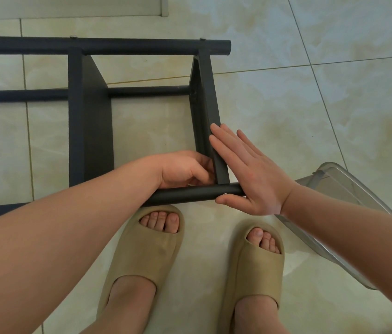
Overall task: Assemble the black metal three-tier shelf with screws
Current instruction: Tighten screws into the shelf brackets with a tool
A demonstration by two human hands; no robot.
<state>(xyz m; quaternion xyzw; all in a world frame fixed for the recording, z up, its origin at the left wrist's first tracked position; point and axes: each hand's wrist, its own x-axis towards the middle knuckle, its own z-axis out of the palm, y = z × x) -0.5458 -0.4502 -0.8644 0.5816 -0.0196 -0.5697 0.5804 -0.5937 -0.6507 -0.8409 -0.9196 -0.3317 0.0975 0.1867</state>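
Observation:
The black metal shelf frame [89, 112] lies on its side on the tiled floor, with round posts running left to right and flat tier panels between them. My right hand [243, 169] is flat, its straight fingers pressing the outer face of the end tier panel [208, 92], thumb under the end of the near post [190, 195]. A silver screw head [225, 194] shows at that post's end. My left hand [185, 168] reaches inside the corner where the panel meets the near post, fingers curled; what they pinch is hidden.
My two feet in tan slippers [156, 249] stand just in front of the near post. A clear plastic container [341, 213] lies tilted on the floor at the right. Two screw heads [73, 36] sit on the far post. A white baseboard runs along the top.

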